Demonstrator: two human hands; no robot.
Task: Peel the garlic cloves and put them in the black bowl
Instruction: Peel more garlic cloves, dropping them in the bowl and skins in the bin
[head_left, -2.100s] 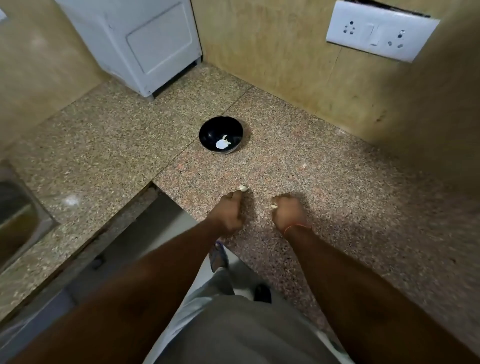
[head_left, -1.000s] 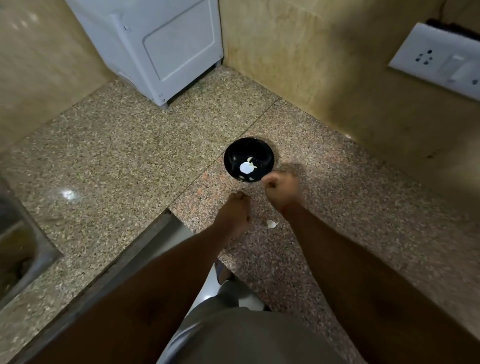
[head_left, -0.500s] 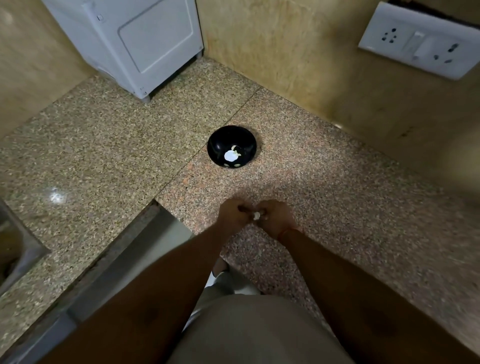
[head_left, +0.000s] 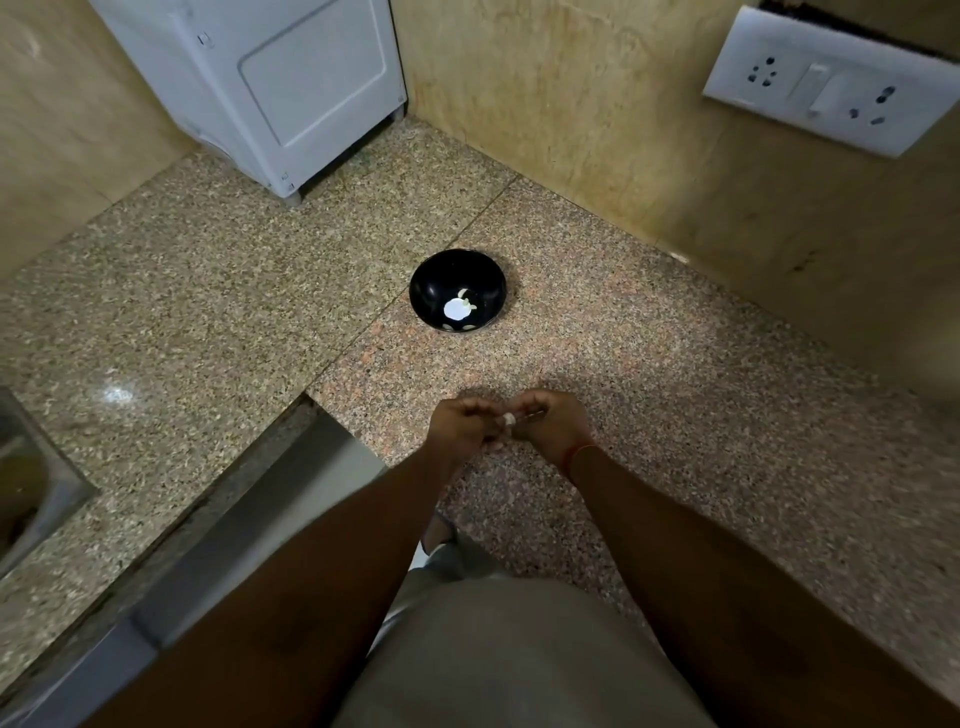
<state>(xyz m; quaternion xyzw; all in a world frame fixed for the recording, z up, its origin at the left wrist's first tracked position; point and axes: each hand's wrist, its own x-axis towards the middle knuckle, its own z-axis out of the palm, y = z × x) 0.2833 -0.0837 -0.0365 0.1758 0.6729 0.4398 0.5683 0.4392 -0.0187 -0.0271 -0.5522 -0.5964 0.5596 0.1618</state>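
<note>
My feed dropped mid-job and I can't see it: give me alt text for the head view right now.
Both hands, left hand and right hand, meet over the speckled granite counter and pinch a small pale garlic clove between them. Beyond them sits the black bowl with pale garlic pieces inside.

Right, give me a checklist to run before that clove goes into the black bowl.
1. Garlic clove held between left hand and right hand: ok.
2. Skin fully off: cannot tell, too small.
3. Black bowl upright on countertop, beyond the hands: ok.
4. Room left in the bowl: ok, only a few pale pieces inside.
5. Path from hands to bowl free: ok.
</note>
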